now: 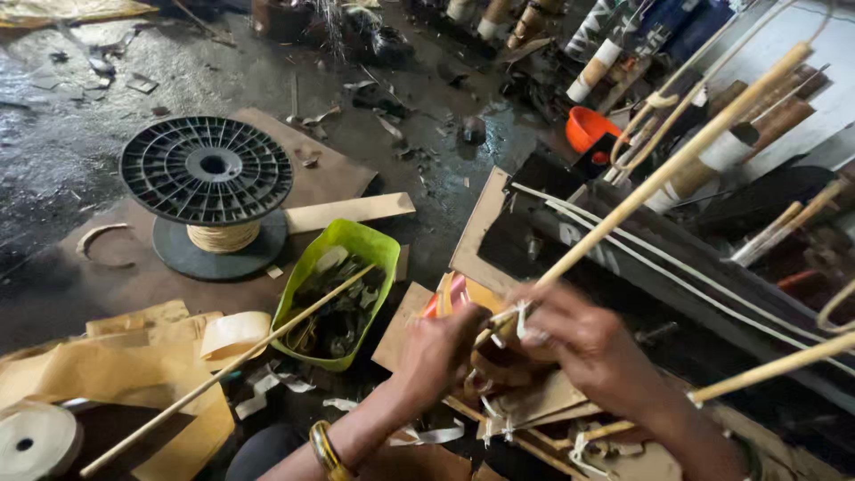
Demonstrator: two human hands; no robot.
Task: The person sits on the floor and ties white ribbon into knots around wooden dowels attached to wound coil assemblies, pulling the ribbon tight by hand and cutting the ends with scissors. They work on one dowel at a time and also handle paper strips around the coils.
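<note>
While both hands' fingers (534, 334) pinch a cane rod (677, 160), the green tub (370, 245) holds dark scraps (343, 312).

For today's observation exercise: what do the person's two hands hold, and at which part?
Both the left hand and the right hand grip the long cane rod at its lower end, where pale strips wrap it.

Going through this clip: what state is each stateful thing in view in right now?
Left hand: closed around the joint of the cane rods.
Right hand: fingers pinching pale strip at the joint.
Long cane rod: held, slanting up to the right.
Black spool: upright, tan cord wound on its core.
Green tub: open, holding dark scraps.
Tape roll: lying on brown paper.
</note>
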